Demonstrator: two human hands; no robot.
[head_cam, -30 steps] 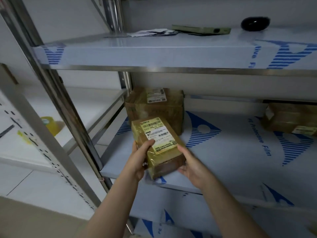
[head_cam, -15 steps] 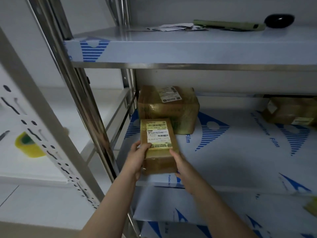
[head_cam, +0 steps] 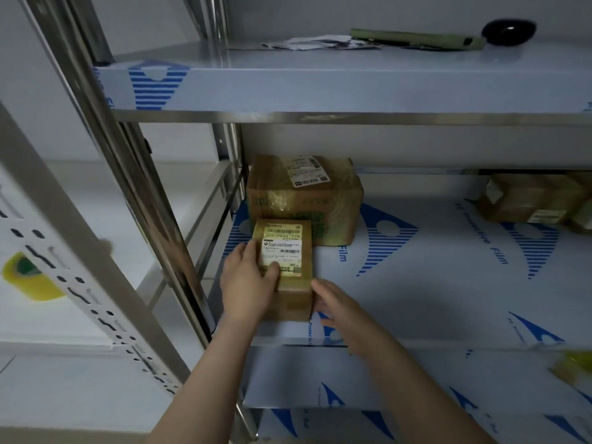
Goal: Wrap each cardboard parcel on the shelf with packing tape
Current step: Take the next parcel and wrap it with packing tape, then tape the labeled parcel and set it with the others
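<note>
A small taped cardboard parcel [head_cam: 288, 251] with a white label lies on the middle shelf [head_cam: 432, 299], its far end against a larger taped parcel [head_cam: 304, 193]. My left hand [head_cam: 246, 283] grips the small parcel's left side, thumb laid over the label. My right hand [head_cam: 336, 309] is at the parcel's near right corner, fingers stretched out and just touching it. A yellow roll of packing tape [head_cam: 28, 277] lies on the white shelf to the left, behind a perforated post.
More brown parcels [head_cam: 528, 200] sit at the back right of the middle shelf. The top shelf carries papers [head_cam: 307, 43], a flat green object [head_cam: 416, 38] and a black object [head_cam: 509, 30]. Steel posts [head_cam: 134, 187] stand left. A blurred yellowish object [head_cam: 573, 366] shows at lower right.
The small parcel went from tilted in both hands to lying flat on the shelf against the larger parcel. My right hand's hold has loosened to straight fingers.
</note>
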